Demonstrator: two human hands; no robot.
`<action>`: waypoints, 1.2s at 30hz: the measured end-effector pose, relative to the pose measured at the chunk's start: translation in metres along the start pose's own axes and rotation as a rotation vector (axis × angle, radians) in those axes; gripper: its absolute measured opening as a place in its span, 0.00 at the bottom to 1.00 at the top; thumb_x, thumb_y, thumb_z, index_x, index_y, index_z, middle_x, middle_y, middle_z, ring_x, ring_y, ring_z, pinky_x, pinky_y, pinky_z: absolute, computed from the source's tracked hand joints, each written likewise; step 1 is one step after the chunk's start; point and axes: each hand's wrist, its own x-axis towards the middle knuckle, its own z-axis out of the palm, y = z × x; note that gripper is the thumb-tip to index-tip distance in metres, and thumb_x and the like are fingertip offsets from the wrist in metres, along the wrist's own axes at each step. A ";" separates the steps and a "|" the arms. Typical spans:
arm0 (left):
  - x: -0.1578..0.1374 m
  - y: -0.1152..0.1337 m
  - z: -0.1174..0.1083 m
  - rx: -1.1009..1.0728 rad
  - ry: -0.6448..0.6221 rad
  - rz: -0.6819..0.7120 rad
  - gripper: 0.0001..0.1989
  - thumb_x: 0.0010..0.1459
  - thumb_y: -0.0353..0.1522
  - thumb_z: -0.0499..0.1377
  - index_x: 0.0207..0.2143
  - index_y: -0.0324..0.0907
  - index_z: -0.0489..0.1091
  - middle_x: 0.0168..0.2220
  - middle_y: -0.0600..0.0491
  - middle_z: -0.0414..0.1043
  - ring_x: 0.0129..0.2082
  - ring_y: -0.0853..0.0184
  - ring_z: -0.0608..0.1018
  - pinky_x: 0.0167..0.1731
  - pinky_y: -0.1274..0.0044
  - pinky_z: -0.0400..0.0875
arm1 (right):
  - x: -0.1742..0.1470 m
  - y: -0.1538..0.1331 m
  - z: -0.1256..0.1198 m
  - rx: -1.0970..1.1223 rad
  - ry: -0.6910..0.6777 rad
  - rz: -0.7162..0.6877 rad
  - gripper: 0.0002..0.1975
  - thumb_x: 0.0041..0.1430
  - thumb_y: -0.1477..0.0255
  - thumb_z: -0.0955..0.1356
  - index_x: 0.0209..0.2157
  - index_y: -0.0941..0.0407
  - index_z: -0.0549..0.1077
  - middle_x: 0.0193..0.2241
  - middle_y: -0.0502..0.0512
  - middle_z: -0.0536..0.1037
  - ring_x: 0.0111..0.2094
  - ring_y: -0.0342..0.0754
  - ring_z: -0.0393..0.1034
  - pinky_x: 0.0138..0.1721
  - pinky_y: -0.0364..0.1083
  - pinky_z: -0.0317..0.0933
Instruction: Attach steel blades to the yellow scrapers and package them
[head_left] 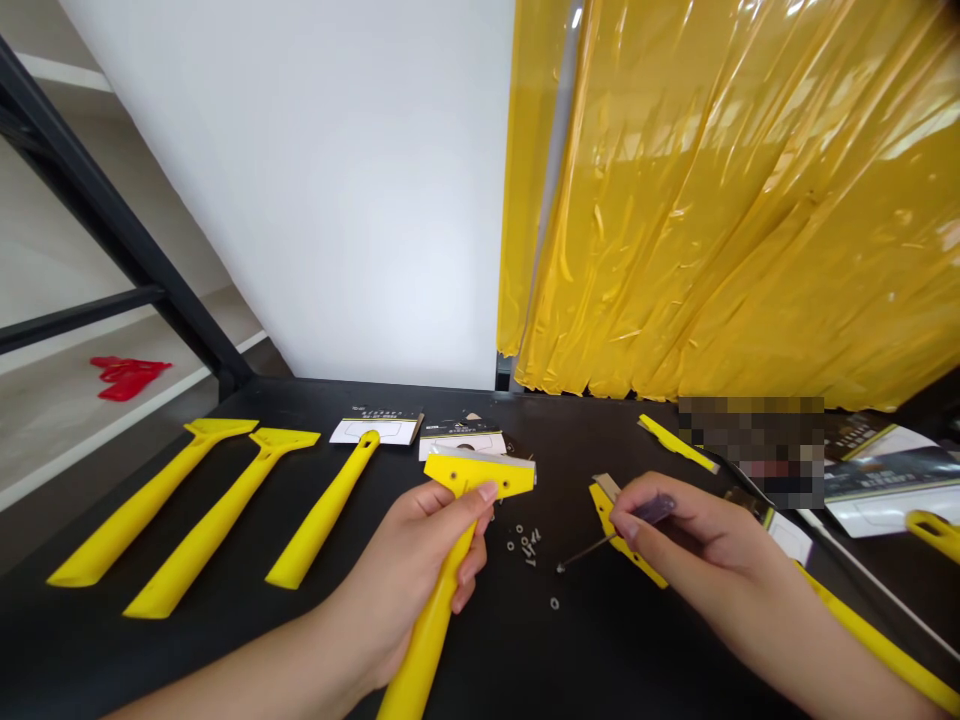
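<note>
My left hand [442, 540] is wrapped round the handle of a yellow scraper [480, 472], its thumb on the head, where a metal blade edge shows along the top. Two dark holes are visible in that head. In my right hand [694, 555] a small screwdriver [589, 550] with a dark translucent handle is pinched, pointing down and left. A tiny metal part [560, 568] is at its tip, by the table. Between the hands lie several small screws and nuts [529, 545]. Partly behind my right fingers rests a yellow blade clamp plate [637, 558] with a blade piece.
Several yellow scraper handles [217, 525] lie at the left on the black table [300, 660]. Printed cards [379, 428] lie at the back. More packaging [885, 490] and another yellow plate [679, 443] are on the right. A yellow plastic curtain [720, 220] hangs behind.
</note>
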 end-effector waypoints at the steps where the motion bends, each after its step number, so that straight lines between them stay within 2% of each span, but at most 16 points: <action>1: 0.000 0.000 0.000 0.000 0.000 0.001 0.21 0.65 0.46 0.63 0.26 0.44 0.65 0.16 0.60 0.61 0.15 0.74 0.62 0.17 0.82 0.58 | -0.001 0.000 0.001 -0.006 -0.011 -0.003 0.15 0.73 0.57 0.66 0.35 0.52 0.74 0.32 0.50 0.72 0.36 0.49 0.66 0.40 0.47 0.59; 11: -0.001 0.001 0.001 -0.002 0.017 -0.003 0.21 0.64 0.46 0.64 0.26 0.43 0.65 0.16 0.60 0.61 0.15 0.74 0.62 0.16 0.82 0.58 | -0.004 0.001 0.002 -0.053 -0.039 -0.075 0.13 0.74 0.59 0.65 0.37 0.50 0.74 0.32 0.48 0.72 0.35 0.46 0.66 0.38 0.44 0.61; 15: -0.001 0.001 0.001 -0.006 0.013 -0.010 0.20 0.64 0.46 0.64 0.26 0.43 0.66 0.16 0.60 0.62 0.15 0.74 0.62 0.16 0.82 0.58 | -0.006 -0.003 0.000 -0.061 -0.018 -0.062 0.14 0.74 0.58 0.65 0.37 0.51 0.75 0.31 0.48 0.72 0.34 0.47 0.66 0.36 0.44 0.61; 18: -0.002 -0.001 0.001 -0.023 0.008 -0.033 0.19 0.65 0.44 0.63 0.26 0.43 0.66 0.16 0.59 0.62 0.15 0.73 0.62 0.17 0.82 0.59 | -0.008 -0.006 -0.002 -0.050 0.047 -0.082 0.13 0.72 0.59 0.67 0.36 0.50 0.75 0.29 0.47 0.72 0.31 0.45 0.65 0.33 0.42 0.61; 22: -0.005 -0.006 0.004 -0.064 -0.039 -0.101 0.16 0.65 0.41 0.62 0.27 0.43 0.68 0.16 0.59 0.62 0.16 0.74 0.61 0.17 0.82 0.59 | -0.012 -0.005 -0.008 0.048 0.189 -0.179 0.10 0.70 0.60 0.70 0.35 0.49 0.77 0.29 0.48 0.75 0.30 0.45 0.68 0.30 0.40 0.64; 26: -0.008 -0.014 0.008 -0.107 -0.075 -0.203 0.15 0.63 0.40 0.65 0.27 0.43 0.67 0.18 0.60 0.63 0.17 0.74 0.62 0.15 0.82 0.58 | -0.013 0.003 -0.010 0.223 0.266 -0.188 0.07 0.68 0.62 0.71 0.38 0.48 0.78 0.34 0.51 0.77 0.32 0.46 0.69 0.26 0.39 0.63; 30: -0.011 -0.015 0.010 -0.130 -0.108 -0.301 0.15 0.62 0.39 0.65 0.27 0.43 0.66 0.18 0.61 0.63 0.15 0.75 0.62 0.14 0.82 0.57 | -0.015 0.008 -0.009 0.269 0.248 -0.188 0.05 0.68 0.63 0.72 0.39 0.49 0.79 0.33 0.51 0.77 0.32 0.46 0.70 0.28 0.39 0.65; 36: -0.011 -0.013 0.011 -0.142 -0.192 -0.349 0.14 0.62 0.39 0.63 0.26 0.44 0.66 0.16 0.61 0.60 0.15 0.75 0.59 0.14 0.83 0.53 | -0.017 0.007 -0.005 0.277 0.202 -0.172 0.04 0.69 0.64 0.71 0.40 0.48 0.78 0.33 0.50 0.76 0.32 0.45 0.70 0.31 0.38 0.67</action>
